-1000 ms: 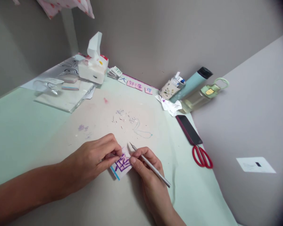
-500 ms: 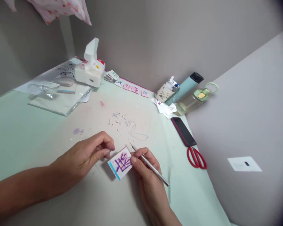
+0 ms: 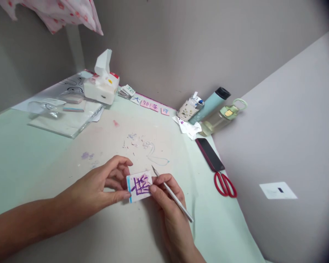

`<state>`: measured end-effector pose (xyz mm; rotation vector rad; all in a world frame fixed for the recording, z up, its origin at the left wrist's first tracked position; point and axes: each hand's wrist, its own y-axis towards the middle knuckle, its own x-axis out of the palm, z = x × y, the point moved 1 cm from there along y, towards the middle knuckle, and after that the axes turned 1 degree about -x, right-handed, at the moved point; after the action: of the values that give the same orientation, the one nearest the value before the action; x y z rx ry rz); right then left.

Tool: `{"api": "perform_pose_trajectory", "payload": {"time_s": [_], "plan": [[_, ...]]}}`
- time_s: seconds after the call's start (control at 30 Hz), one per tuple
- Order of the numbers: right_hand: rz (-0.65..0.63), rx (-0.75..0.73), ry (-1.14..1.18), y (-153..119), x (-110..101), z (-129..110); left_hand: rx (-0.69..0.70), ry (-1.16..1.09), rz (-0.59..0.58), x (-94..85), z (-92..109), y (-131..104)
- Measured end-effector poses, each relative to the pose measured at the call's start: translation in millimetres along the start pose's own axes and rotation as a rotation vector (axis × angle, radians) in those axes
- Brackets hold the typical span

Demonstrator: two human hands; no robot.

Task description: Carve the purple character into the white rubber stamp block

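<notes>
Tabletop cards [image 3: 154, 107] read 大 and 茶; left fingers [image 3: 120, 196] and right fingers [image 3: 159, 195] clamp a purple-marked block [image 3: 140, 187].

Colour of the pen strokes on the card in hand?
Purple, on the card; best in the head view.

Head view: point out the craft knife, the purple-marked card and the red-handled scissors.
Craft knife [image 3: 172, 193]: head view, middle of the silver handle.
Purple-marked card [image 3: 140, 186]: head view, middle of its marked face.
Red-handled scissors [image 3: 225, 184]: head view, red handles.
</notes>
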<state>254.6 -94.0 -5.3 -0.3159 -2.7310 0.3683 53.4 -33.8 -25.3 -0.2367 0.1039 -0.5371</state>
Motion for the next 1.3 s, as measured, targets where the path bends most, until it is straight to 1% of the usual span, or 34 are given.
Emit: {"api": "perform_pose_trajectory", "payload": {"time_s": [0.1,0.17,0.27,0.43,0.53,0.63,0.8,0.97,1.17,1.3], "plan": [[-0.047,0.032,0.019,-2.0,2.4,-0.5,-0.037,-0.098,-0.033,1.3,-4.4,2.0],[-0.088,0.051,0.034,-3.0,4.9,-1.4,-0.016,-0.115,-0.030,-0.7,-3.8,2.3],[-0.123,0.050,0.036,-2.9,7.3,-3.1,0.027,-0.084,-0.002,-6.8,0.4,2.2],[-0.125,0.002,-0.010,-0.8,4.8,-3.1,-0.001,-0.056,-0.090,-12.6,5.2,1.5],[-0.132,-0.005,-0.044,-0.3,2.7,-1.6,-0.020,-0.056,-0.129,-13.8,1.1,1.3],[-0.156,0.020,-0.036,-0.1,3.0,-0.6,-0.046,-0.042,-0.167,-16.5,-6.7,1.5],[-0.179,0.045,-0.011,-0.1,4.9,-0.7,-0.047,0.023,-0.165,-21.3,-12.1,2.0],[-0.188,0.044,-0.006,-0.3,3.9,0.9,0.000,0.094,-0.173,-20.0,-7.0,1.4],[-0.189,0.046,-0.060,-0.8,3.6,0.8,0.101,0.206,-0.148,-16.3,6.2,0.5],[-0.177,-0.022,-0.120,-1.3,1.8,0.4,0.111,0.292,-0.132,-14.6,9.4,0.6]]}}
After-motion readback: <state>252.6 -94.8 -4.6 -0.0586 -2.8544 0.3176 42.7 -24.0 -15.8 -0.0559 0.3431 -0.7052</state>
